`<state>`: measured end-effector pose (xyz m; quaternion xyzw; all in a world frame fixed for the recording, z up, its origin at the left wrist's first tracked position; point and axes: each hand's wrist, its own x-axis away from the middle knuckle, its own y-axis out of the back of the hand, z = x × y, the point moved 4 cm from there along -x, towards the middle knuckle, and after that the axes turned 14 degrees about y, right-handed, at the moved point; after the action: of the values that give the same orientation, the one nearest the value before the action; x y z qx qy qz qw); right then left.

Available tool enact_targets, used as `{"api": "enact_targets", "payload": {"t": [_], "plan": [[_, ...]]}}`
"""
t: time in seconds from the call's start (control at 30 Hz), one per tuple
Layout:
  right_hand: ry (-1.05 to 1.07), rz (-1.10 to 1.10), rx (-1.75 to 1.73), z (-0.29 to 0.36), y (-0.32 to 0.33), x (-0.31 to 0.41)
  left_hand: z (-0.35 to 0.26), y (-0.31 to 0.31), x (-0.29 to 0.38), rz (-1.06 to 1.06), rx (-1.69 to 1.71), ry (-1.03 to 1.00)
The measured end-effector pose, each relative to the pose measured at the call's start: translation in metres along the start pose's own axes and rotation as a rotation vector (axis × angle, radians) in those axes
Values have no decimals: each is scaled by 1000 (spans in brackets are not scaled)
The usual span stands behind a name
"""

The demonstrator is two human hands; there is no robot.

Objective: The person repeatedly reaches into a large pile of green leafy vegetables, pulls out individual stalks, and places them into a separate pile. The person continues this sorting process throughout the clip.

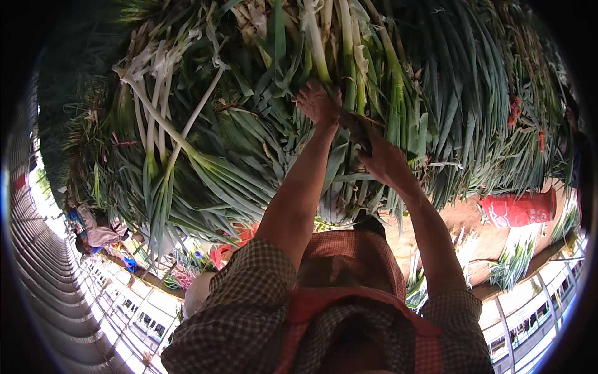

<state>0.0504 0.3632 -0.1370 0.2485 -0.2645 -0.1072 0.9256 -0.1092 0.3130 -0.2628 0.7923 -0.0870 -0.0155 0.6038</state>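
Note:
My left hand [319, 105] is closed around a Welsh onion or leek stalk [317, 51], just below its pale shaft. From the lower right, my right hand [387, 161] grips the dark handle of a knife [357, 131]. Its narrow blade crosses beside my left hand, close to the stalk; whether it touches the stalk cannot be made out. Under both hands lies a thick pile of green leaves [252, 135]. Several loose stalks with white shafts [159, 103] rest on the pile to the left, some crossing others.
Long leaves in dense bunches [448, 84] cover the right side. Below them a red sack [518, 208] bearing writing stands on bare soil [444, 219]. Another person [98, 226] is at the far left. A metal-framed roof or wall [46, 280] curves along the left rim.

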Motion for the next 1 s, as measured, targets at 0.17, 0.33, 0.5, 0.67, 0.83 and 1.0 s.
{"api": "enact_targets", "payload": {"t": [0.17, 0.33, 0.5, 0.67, 0.83, 1.0], "plan": [[103, -175, 1, -3, -5, -36, -6, -9, 4, -33, -80, 44], [57, -226, 14, -5, -12, -35, 14, -15, -30, 399, 190, 127], [27, -144, -87, 12, -52, 10, 82, -2, -38, 1080, 837, 316], [1, -240, 11, 32, -37, -88, 150, 45, -33, 1089, 557, 316], [-56, -135, 43, 83, -86, -63, 194, 81, -43, 1225, 411, 317], [-137, -50, 67, 91, -123, -74, 226, 93, -46, 1222, 454, 458]]}}
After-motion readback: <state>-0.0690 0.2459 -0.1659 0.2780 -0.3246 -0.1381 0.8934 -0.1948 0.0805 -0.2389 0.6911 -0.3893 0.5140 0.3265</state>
